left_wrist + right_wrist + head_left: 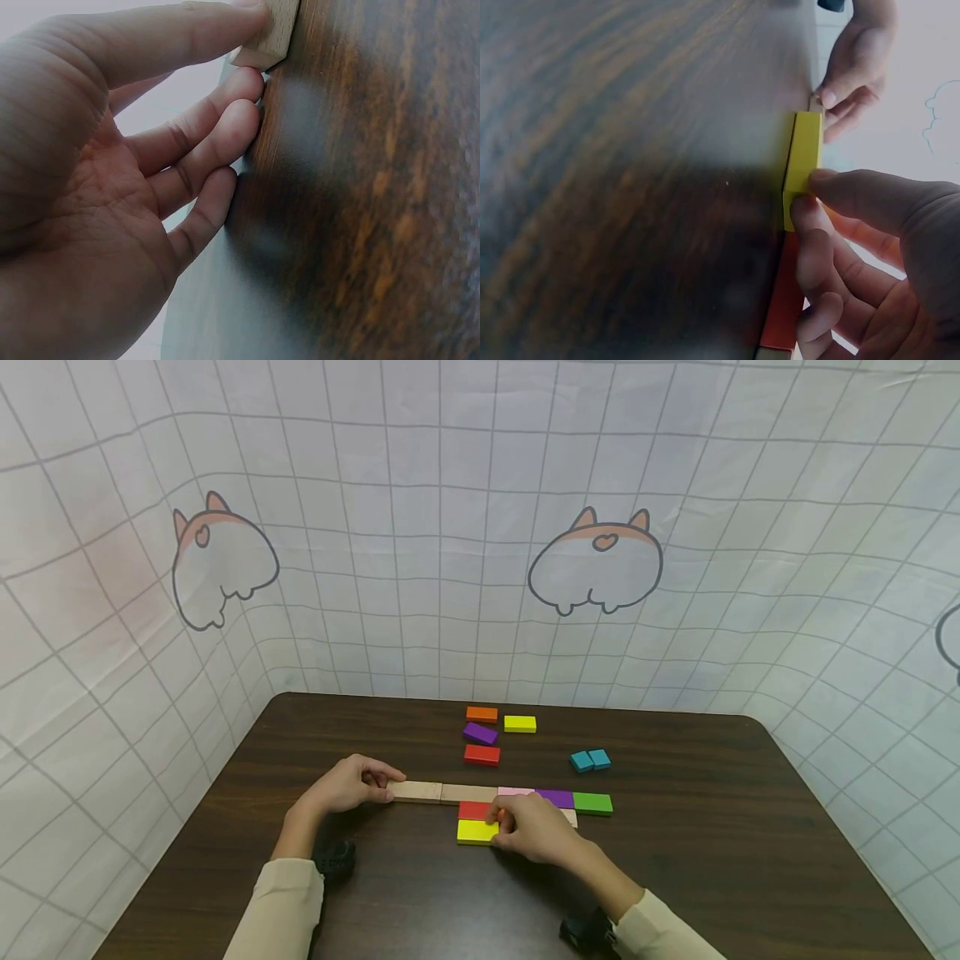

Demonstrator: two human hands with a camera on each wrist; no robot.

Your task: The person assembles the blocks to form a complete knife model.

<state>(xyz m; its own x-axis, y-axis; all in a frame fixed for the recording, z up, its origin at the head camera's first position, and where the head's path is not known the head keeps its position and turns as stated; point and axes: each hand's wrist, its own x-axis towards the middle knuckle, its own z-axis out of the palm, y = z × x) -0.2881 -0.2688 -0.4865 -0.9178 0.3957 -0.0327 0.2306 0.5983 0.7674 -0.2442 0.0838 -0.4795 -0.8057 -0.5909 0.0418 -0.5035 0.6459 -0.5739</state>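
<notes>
In the head view, my left hand (348, 785) pinches the left end of a plain wooden block (415, 792) between thumb and index finger. The left wrist view shows that block's end (266, 45) under the thumb, the other fingertips touching the table. This block heads a row with another plain block (468, 794), a pink block (516, 791), a purple block (555, 798) and a green block (592, 803). My right hand (536, 829) pinches the right end of a yellow block (476, 833), lying before a red block (472, 811). The hand hides part of this area.
Farther back lie an orange block (482, 714), another yellow block (520, 724), a tilted purple block (480, 733) and a second red block (482, 755). Two blue blocks (591, 761) sit to their right. The dark table (697, 860) meets a gridded cloth wall (420, 543).
</notes>
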